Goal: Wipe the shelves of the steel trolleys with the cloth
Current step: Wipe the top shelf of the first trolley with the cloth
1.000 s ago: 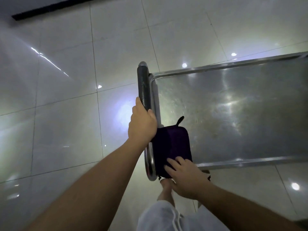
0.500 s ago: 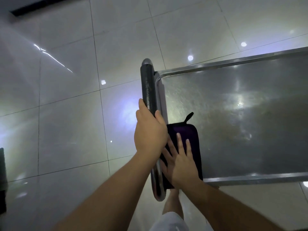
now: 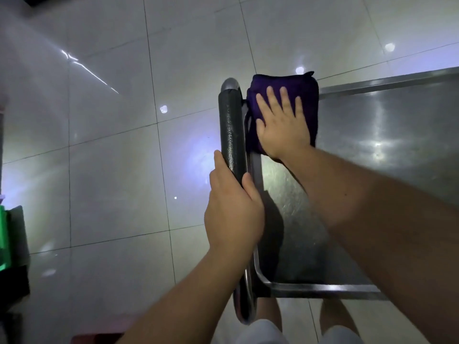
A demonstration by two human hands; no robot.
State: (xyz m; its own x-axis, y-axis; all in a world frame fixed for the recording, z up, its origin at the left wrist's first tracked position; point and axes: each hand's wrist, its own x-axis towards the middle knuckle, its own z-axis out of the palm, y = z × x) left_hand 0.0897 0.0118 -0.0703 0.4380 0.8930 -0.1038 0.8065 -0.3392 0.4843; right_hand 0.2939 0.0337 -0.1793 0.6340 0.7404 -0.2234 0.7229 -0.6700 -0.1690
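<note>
Left hand (image 3: 233,212) grips black padded trolley handle (image 3: 232,135), steadying cart. Right hand (image 3: 283,127), fingers flat and spread, presses folded purple cloth (image 3: 285,80) into top shelf (image 3: 372,170) far corner, ahead of left hand.

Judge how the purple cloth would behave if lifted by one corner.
The purple cloth would probably flop and unfold: it lies folded, soft-edged, flattened under the right hand. It looks light. On the smooth steel shelf it likely slides easily.

Right hand (image 3: 282,125) flat on cloth (image 3: 285,81); left hand (image 3: 232,212) grips handle (image 3: 231,130).
</note>
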